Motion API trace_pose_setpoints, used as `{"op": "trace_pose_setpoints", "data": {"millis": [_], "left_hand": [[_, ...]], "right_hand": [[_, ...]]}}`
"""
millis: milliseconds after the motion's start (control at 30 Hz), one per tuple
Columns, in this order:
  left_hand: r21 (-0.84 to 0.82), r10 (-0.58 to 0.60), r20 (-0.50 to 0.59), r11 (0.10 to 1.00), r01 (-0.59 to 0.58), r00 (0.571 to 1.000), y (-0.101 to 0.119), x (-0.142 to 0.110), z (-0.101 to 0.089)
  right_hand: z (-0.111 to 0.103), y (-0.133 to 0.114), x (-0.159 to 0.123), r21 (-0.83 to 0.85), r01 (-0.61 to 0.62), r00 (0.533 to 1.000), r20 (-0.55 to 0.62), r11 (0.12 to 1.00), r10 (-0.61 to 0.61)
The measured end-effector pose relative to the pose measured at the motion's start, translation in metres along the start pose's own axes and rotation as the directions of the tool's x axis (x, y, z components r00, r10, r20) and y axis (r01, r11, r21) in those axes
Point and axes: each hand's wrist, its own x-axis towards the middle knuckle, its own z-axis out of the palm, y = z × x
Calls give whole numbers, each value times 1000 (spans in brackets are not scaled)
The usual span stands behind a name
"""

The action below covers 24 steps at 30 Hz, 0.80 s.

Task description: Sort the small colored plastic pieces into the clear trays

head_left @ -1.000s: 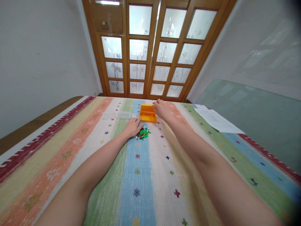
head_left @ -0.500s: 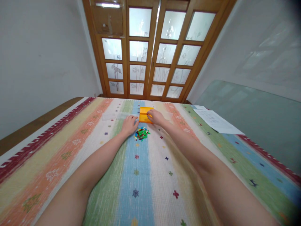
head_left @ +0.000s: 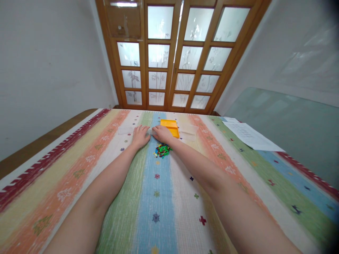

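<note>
My left hand is closed, fingers curled over a clear plastic bag on the tablecloth. Just to its right, my right hand pinches the same bag, the two hands only a small gap apart. Their fingertips are partly hidden. An opened yellow plastic box lies behind my right hand, which covers its near left corner. Close in front of my right wrist is a heap of tiny building bricks, mostly green, with blue, brown and yellow ones mixed in.
Thin clear plastic lies left of my left hand, and another see-through sheet is right of the box. White printed papers rest at the table's right side. The striped tablecloth has folds under my right forearm.
My right hand has left the yellow box and moved left to the plastic bag. My left hand has shifted slightly left onto the bag. The box now shows more fully.
</note>
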Motion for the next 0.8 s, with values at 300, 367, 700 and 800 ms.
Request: {"op": "trace_pose_setpoints", "data": {"millis": [300,367,700,800], "left_hand": [[-17,4,32,1000,-3,999,3,0,0],[-11,-10,30,1000,11,1000,4,0,0],[-30,-59,50,998,61,997,3,-1,2],[-42,-76,22,996,77,997,5,0,3]], "right_hand": [[-4,-5,-13,-66,106,994,46,992,-103],[-5,-5,-12,-80,120,991,63,990,-115],[-5,-7,-1,-71,9,999,50,997,-5],[-6,-1,3,-10,-68,998,20,998,68]]}}
